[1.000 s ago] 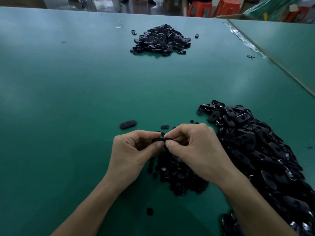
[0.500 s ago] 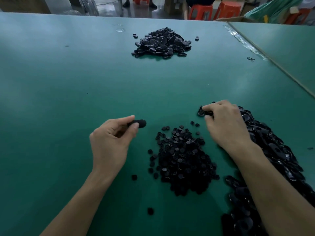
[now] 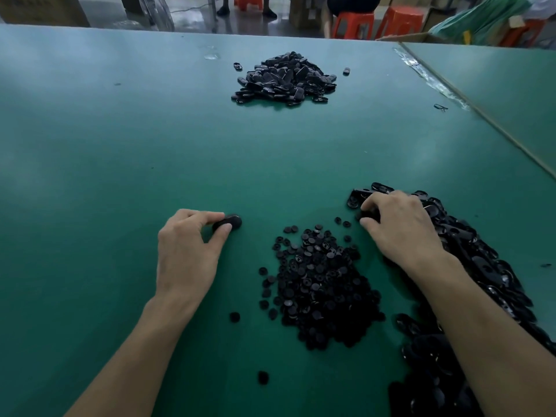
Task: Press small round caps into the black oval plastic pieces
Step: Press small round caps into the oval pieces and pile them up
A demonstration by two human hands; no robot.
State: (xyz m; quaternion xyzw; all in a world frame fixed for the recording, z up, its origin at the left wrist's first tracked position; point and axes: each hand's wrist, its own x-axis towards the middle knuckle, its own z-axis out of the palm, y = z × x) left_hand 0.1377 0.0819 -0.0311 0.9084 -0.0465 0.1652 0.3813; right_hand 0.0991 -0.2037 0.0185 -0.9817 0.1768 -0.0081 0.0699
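The green tabletop (image 3: pixel 120 176) fills the view; beyond its far edge stand orange stools (image 3: pixel 355 24) and cartons on a grey floor, and a second green table (image 3: pixel 496 85) butts against it on the right. My left grip (image 3: pixel 186 251) is closed, thumb and curled fingers pinching a single oval piece (image 3: pixel 231 221) that lies on the tabletop, well apart from every heap. Whether its cap is seated cannot be told from here. My right grip (image 3: pixel 403 230) is also curled, at the near-left edge of the big heap of oval pieces (image 3: pixel 481 251), with its fingertips closed around the next oval piece (image 3: pixel 368 215). The heap of round caps (image 3: pixel 322 284) lies between my two forearms, just beside the big heap, and neither grip holds a cap. Progress, as a judgement: the far heap (image 3: pixel 284 78) near the back edge is probably finished stock. It is clearly smaller than the big heap on the right, so most of the work remains. Obstructions: none on the open green surface between the grips. A few loose caps (image 3: pixel 234 316) lie scattered near my left forearm, where a sweep of the arm could knock them about. The round caps are piled and overlapping, so picking out exactly one will need care.
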